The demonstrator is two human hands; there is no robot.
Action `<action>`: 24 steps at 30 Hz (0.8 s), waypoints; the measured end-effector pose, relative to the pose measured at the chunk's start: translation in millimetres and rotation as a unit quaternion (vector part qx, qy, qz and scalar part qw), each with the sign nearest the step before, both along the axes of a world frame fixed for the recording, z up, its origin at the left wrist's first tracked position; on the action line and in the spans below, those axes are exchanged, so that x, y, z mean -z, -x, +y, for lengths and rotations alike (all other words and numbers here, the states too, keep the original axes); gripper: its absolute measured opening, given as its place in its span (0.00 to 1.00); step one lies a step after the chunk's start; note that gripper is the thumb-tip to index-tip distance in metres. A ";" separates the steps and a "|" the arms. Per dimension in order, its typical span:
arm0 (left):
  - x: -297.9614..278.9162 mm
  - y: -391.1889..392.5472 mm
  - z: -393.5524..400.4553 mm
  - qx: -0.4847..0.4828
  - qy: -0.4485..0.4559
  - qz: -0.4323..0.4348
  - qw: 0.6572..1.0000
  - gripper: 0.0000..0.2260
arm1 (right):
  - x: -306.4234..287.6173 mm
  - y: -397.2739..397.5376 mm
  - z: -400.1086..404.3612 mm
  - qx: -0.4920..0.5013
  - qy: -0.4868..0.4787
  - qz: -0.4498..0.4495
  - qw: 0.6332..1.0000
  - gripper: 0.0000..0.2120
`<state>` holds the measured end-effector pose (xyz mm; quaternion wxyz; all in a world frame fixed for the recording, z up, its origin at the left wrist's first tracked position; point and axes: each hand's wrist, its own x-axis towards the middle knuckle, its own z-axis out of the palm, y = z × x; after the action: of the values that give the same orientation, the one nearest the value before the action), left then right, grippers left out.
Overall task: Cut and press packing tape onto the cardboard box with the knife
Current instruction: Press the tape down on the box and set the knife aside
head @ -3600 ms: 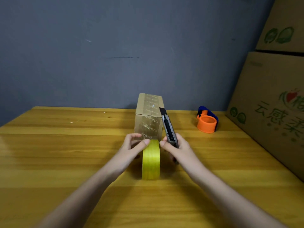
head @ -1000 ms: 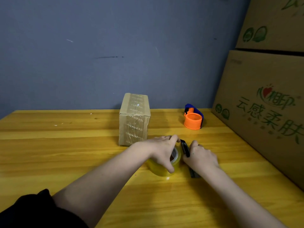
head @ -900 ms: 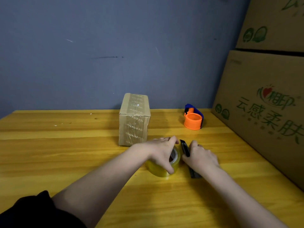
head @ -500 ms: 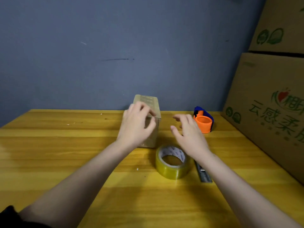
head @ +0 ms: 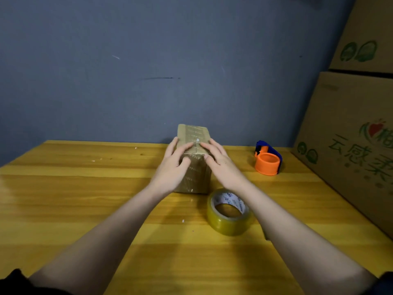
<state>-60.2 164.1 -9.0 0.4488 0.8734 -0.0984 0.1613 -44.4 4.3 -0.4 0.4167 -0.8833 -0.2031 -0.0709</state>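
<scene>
Two hands rest on the cardboard box (head: 195, 167), which stands upright on the bench (head: 85, 199), closed and taped, contents not visible. Left hand (head: 173, 167) lies with fingers straight over the top near edge, thumb on the front face; right hand (head: 221, 162) likewise, fingers extended on the top, holding nothing. Tape roll (head: 228, 211) lies flat at 5 o'clock of the box, just beside it, under the right forearm. Knife not discernible. Orange and blue dispenser (head: 268, 161) sits at 3 o'clock, apart. Large cartons (head: 350, 135) wall off the right edge. Bench surface at 9 o'clock is open.
</scene>
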 end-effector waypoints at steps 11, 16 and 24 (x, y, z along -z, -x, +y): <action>2.7 22.9 11.0 -0.056 -0.015 -0.032 0.998 0.16 | 5.5 10.2 -7.2 0.027 0.059 -0.082 0.994 0.19; 6.9 12.7 15.1 -0.010 0.026 -0.052 0.998 0.13 | 6.0 5.9 -8.1 0.048 0.107 -0.107 0.987 0.21; 14.1 0.9 21.4 0.035 0.038 -0.058 0.997 0.15 | 11.0 2.4 -8.4 0.021 0.119 -0.099 0.988 0.25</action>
<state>-61.1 185.5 -23.1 0.4802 0.8411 -0.1484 0.1999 -46.8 -4.1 -11.4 0.2848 -0.9193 -0.2316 -0.1421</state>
